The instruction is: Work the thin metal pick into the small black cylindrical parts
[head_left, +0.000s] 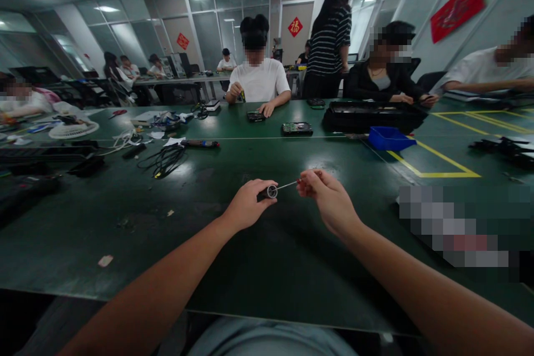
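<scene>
My left hand [247, 206] is closed around a small dark cylinder [271, 192], its pale, ring-shaped end turned toward me. A thin metal rod [287, 184] runs from that end to the fingertips of my right hand [329, 200], which pinch it. Whether the rod sits inside the cylinder or only touches its rim, I cannot tell. Something reddish shows at the right fingertips, too small to name. Both hands are held above the green table [267, 267], near its middle.
A corded tool [202, 144] with a coiled black cable lies ahead on the left. Farther off are a circuit-board device [297, 128], a long black casing [373, 117] and a blue bin [390, 138]. A co-worker [258, 78] sits opposite. Parts clutter the table's left side.
</scene>
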Demonstrator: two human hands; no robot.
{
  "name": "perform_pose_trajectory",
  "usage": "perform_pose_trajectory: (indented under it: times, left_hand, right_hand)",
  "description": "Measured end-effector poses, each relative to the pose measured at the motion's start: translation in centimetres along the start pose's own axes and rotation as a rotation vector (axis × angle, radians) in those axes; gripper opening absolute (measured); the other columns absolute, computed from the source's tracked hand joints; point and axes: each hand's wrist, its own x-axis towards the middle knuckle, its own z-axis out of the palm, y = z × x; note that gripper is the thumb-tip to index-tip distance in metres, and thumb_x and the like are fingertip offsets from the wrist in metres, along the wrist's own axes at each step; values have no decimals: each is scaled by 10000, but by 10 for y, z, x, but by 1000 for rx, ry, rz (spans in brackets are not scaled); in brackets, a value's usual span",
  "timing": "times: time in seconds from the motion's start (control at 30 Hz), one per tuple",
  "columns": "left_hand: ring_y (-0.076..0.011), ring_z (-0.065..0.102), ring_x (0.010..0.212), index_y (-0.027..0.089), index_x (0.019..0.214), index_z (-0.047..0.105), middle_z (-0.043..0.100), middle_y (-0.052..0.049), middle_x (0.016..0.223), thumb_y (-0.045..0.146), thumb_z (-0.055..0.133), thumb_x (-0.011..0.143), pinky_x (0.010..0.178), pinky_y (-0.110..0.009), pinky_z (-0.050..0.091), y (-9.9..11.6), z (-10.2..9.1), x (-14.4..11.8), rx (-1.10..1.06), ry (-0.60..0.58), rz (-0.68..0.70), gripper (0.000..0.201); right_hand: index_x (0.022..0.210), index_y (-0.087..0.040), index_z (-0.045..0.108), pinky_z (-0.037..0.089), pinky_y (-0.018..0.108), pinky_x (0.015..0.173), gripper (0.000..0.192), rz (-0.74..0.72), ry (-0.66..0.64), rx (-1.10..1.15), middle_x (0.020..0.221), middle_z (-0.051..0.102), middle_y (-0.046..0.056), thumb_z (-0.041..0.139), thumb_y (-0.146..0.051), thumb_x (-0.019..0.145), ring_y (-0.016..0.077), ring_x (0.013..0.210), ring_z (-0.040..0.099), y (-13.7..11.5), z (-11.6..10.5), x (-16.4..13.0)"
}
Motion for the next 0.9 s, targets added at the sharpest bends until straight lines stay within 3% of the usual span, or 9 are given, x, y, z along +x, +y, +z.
perform_pose_trajectory:
  times: [0.1, 0.13, 0.27, 0.47, 0.67, 0.9]
  left_hand:
    - [-226, 584, 1117, 236, 1217, 631, 660, -44, 1180, 222, 679, 869, 1005, -400, 441, 0, -2, 0, 2, 2, 0, 352]
    - [-224, 585, 1108, 234, 1216, 631, 661, -45, 1172, 224, 678, 870, 1001, -400, 441, 1, -3, 1, 6, 0, -3, 350]
    - [-221, 591, 1064, 232, 1204, 638, 670, -41, 1124, 222, 698, 857, 960, -390, 447, 3, -4, 2, 21, -6, -40, 353]
    - [-217, 599, 1041, 222, 1193, 650, 676, -36, 1106, 226, 717, 845, 943, -371, 450, 6, -4, 1, 16, -16, -31, 355]
    - [-227, 598, 1075, 231, 1214, 643, 673, -46, 1151, 245, 709, 851, 976, -392, 449, 3, -3, 0, 30, -30, -11, 369]
    - [-233, 600, 1060, 247, 1203, 653, 680, -38, 1131, 261, 716, 845, 969, -399, 450, 0, 0, 0, 40, -42, -4, 364]
  right_hand:
    - [818, -202, 590, 538, 365, 647, 231, 233, 3, 205, 683, 623, 41, 578, -424, 883, 186, 618, 602, 7, -2, 7]
    - [811, -206, 587, 537, 363, 637, 222, 244, 21, 229, 674, 617, 37, 588, -418, 874, 184, 604, 593, 9, -2, 9]
    - [857, -209, 599, 534, 342, 642, 224, 117, 71, 155, 737, 630, 35, 617, -433, 856, 181, 667, 605, 12, -2, 9]
    - [923, -192, 598, 523, 337, 693, 285, -67, 24, -40, 797, 653, 27, 583, -476, 896, 161, 710, 619, 11, 0, 3]
    - [948, -189, 602, 525, 348, 719, 266, -137, 23, -185, 818, 667, 39, 539, -447, 928, 172, 739, 639, 3, 0, -1]
    - [729, -205, 599, 418, 296, 556, 336, -192, 25, -494, 610, 643, 10, 615, -508, 874, 149, 544, 562, -11, -4, -7]
